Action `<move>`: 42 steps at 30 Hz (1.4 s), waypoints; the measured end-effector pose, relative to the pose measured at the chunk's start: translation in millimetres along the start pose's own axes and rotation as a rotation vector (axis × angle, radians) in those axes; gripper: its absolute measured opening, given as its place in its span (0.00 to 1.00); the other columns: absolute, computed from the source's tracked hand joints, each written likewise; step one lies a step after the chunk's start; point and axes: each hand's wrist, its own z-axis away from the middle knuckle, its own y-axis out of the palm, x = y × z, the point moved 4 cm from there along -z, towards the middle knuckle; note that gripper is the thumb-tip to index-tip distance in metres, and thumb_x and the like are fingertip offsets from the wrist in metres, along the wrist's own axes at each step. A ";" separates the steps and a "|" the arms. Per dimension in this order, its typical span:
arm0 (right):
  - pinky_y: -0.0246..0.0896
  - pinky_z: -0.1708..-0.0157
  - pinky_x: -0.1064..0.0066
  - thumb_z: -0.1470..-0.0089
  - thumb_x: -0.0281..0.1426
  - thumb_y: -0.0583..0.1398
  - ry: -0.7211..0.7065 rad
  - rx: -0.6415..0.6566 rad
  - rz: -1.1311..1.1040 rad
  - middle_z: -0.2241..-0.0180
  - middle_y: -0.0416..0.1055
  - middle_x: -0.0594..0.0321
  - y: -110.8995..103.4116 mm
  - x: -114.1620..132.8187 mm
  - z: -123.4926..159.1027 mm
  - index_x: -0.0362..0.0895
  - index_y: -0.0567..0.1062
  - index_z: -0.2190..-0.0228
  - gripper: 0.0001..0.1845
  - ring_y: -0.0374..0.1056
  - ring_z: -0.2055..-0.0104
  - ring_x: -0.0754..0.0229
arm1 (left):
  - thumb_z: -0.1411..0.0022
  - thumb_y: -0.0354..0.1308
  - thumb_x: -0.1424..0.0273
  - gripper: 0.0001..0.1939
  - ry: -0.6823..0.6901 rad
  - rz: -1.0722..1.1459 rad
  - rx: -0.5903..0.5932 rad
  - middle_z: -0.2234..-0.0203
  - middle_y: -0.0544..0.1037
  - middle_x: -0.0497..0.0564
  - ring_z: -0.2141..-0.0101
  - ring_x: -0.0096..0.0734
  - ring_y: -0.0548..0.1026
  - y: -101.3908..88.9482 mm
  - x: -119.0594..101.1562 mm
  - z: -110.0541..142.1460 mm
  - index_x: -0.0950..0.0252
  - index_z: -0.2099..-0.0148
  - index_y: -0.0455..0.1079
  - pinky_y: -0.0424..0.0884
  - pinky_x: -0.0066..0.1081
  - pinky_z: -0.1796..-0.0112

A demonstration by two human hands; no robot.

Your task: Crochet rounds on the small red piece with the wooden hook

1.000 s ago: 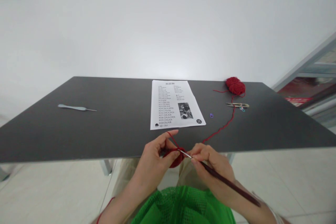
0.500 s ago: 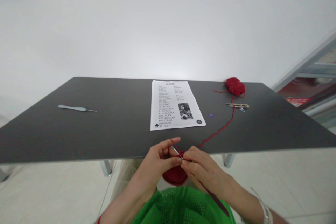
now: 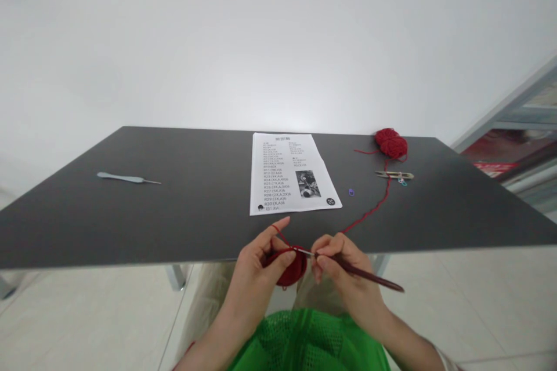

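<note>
My left hand (image 3: 256,264) pinches a small red crochet piece (image 3: 293,271) between thumb and fingers, just off the table's front edge. A strand of red yarn runs over its raised index finger. In my right hand (image 3: 342,266) is a crochet hook (image 3: 369,276) with a dark brown handle, held like a pen. The metal tip of the hook meets the upper edge of the crochet piece; whether a loop sits on it is too small to tell. From near my right hand, yarn (image 3: 368,215) trails across the table to a red yarn ball (image 3: 390,144).
A printed sheet (image 3: 289,177) lies mid-table. To its right are a purple stitch marker (image 3: 351,192) and thread snips (image 3: 395,175) with light-coloured markers (image 3: 402,182) beside them. A grey-blue crochet hook (image 3: 126,178) rests at the left of the dark table (image 3: 195,203). A white wall stands behind.
My right hand came in against the crochet piece with the hook tip pushed past it, then drew back right, the handle now flatter. The crochet piece tilted down, then came up again.
</note>
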 end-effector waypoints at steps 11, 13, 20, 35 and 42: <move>0.57 0.79 0.75 0.43 0.27 0.58 0.060 0.110 0.139 0.76 0.65 0.68 -6.9 18.8 -3.5 0.46 0.67 0.74 0.08 0.61 0.78 0.66 | 0.46 0.58 0.75 0.17 0.132 -0.276 0.063 0.74 0.76 0.48 0.71 0.32 0.74 -2.8 -9.1 1.1 0.64 0.53 0.77 0.70 0.30 0.66; 0.58 0.77 0.76 0.44 0.22 0.57 -0.101 0.204 0.300 0.75 0.67 0.67 -4.3 30.0 -5.3 0.46 0.68 0.73 0.09 0.63 0.76 0.66 | 0.46 0.59 0.75 0.19 0.124 -0.266 0.088 0.75 0.75 0.47 0.72 0.31 0.73 -4.0 -9.1 0.9 0.63 0.50 0.76 0.71 0.30 0.66; 0.59 0.76 0.75 0.43 0.21 0.57 -0.302 0.407 0.464 0.73 0.70 0.64 -5.5 54.2 -7.5 0.46 0.69 0.73 0.09 0.65 0.74 0.65 | 0.44 0.58 0.74 0.18 0.065 -0.279 0.166 0.75 0.76 0.48 0.71 0.35 0.76 -3.3 -9.6 5.3 0.63 0.51 0.77 0.73 0.33 0.67; 0.64 0.73 0.71 0.42 0.27 0.58 -0.249 0.056 0.340 0.70 0.70 0.64 5.8 4.6 10.4 0.49 0.70 0.69 0.04 0.65 0.72 0.62 | 0.51 0.64 0.74 0.28 -0.055 0.037 0.131 0.78 0.70 0.41 0.75 0.25 0.70 13.6 -0.7 1.8 0.63 0.45 0.71 0.71 0.28 0.71; 0.66 0.70 0.64 0.43 0.22 0.56 -0.591 0.108 0.607 0.67 0.72 0.60 7.9 -0.1 15.9 0.52 0.71 0.60 0.13 0.66 0.69 0.58 | 0.55 0.69 0.74 0.28 -0.161 0.289 0.146 0.79 0.70 0.41 0.78 0.20 0.67 15.4 5.2 -2.3 0.65 0.48 0.73 0.63 0.22 0.75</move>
